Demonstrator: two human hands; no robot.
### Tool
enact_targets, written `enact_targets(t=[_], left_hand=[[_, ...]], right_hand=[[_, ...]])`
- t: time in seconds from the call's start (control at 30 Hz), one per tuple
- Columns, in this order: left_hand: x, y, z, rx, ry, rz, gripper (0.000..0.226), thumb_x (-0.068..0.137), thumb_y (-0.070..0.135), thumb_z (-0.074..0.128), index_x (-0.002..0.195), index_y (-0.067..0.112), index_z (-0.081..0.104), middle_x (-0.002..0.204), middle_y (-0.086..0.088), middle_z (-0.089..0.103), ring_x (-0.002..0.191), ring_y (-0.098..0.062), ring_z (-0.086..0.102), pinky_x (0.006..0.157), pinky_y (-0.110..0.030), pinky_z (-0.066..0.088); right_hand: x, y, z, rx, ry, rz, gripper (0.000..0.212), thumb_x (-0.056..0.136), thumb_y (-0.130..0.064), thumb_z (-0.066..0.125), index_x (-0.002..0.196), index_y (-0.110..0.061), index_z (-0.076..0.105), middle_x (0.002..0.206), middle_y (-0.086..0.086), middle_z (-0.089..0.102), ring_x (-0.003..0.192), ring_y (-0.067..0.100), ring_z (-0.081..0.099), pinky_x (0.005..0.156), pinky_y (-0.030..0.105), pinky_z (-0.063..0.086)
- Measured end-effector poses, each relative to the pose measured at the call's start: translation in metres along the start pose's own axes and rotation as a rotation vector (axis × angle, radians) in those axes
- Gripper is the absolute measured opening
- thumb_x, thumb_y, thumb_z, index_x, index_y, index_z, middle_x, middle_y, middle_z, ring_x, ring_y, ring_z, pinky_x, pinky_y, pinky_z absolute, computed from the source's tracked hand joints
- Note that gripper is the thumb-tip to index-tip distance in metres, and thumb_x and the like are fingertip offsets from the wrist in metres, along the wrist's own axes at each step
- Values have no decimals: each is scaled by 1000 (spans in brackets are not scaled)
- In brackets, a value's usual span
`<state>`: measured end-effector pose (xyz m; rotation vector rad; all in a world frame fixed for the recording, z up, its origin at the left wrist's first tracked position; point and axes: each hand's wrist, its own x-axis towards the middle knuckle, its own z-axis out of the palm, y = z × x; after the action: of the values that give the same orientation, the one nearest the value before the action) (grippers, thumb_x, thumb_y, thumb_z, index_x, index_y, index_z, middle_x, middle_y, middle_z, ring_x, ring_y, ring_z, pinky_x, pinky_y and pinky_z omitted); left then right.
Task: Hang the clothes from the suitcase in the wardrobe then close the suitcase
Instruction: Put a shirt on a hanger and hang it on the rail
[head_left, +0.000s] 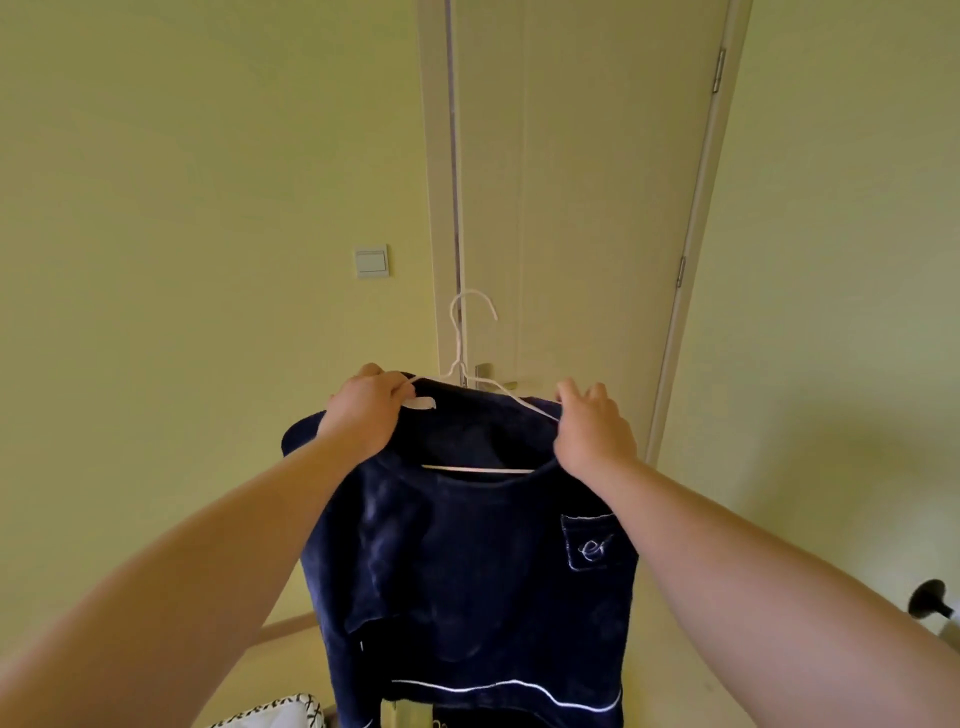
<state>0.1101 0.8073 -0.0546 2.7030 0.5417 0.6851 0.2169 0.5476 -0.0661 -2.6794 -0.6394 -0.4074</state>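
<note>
Navy velvety top (467, 571) drapes on a thin white wire hanger (478, 470); left hand (363, 410) and right hand (592, 436) grip its shoulders.

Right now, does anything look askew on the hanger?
Yes. The navy top is not fully seated on the white hanger: the wire near the right hand lies bare over the collar, and the bottom bar shows through the neck opening.

A room in a home, most likely a bedroom or hallway: plain pale yellow-green painted walls (182, 208), a white interior door (597, 208) in a white frame with a lever handle (488, 376) and two metal hinges (718, 70), and a white rocker light switch (372, 261) on the wall beside the frame. A navy top (467, 571) on a white wire hanger (460, 332) adds to the domestic look
</note>
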Motion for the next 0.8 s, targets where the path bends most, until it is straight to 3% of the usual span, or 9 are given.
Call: enact_targets(t=[0.17,0.3,0.4,0.47,0.53,0.57,0.63,0.67,0.8], left_hand=[[-2,-5,-3,-47,4,63,28,106,22,44,101,22,71,105,1,54,91,-22,58,84,-39,50],[-5,5,3,-95,-36,102,28,106,25,45,102,21,72,104,2,55,91,-19,57,87,-38,49],[-6,6,6,-72,-67,124,28,105,27,47,100,21,73,102,4,55,91,-18,57,88,-42,50],[-8,7,6,-72,-73,144,27,105,28,47,100,21,73,102,4,55,91,-17,57,88,-40,49],[-11,9,5,-108,-59,162,25,104,29,49,101,22,74,103,5,56,92,-17,57,86,-35,48],[-14,10,4,-129,-41,176,23,104,29,52,102,22,74,103,5,56,92,-16,56,85,-32,47],[-19,11,3,-139,-17,211,12,99,28,62,105,22,70,106,5,56,93,-15,55,85,-30,46],[-21,11,2,-91,-23,233,14,94,25,68,108,24,64,110,6,54,97,-16,53,88,-31,44],[-33,8,9,258,-22,225,75,70,-4,62,132,26,34,131,3,40,124,-23,39,109,-41,30]], right_hand=[[6,3,-4,-113,-179,88,31,90,-15,49,119,-23,52,123,7,50,115,32,47,91,41,44],[3,-21,-8,-139,-323,-49,17,86,-7,48,93,-20,55,103,3,60,92,28,56,76,33,46],[1,-31,-10,-147,-413,-73,9,87,-21,51,95,-21,55,93,-2,58,86,25,59,75,32,45],[4,-32,-4,-98,-374,-96,26,90,-49,50,92,-25,58,91,-3,61,85,24,59,80,35,47],[8,-32,3,29,-346,-133,48,96,-66,34,75,-27,52,77,-4,57,75,24,56,76,34,46],[9,-33,6,124,-339,-138,53,100,-64,28,73,-25,52,73,-3,53,70,23,54,67,31,43],[12,-35,9,300,-307,-101,56,107,-51,25,87,-16,63,74,1,55,68,23,55,57,29,37],[13,-36,9,349,-271,-76,57,108,-48,24,93,-11,65,78,4,58,71,26,58,58,30,39],[14,-42,6,342,-174,-44,61,107,-49,19,92,-9,62,90,11,66,81,32,63,77,40,53]])
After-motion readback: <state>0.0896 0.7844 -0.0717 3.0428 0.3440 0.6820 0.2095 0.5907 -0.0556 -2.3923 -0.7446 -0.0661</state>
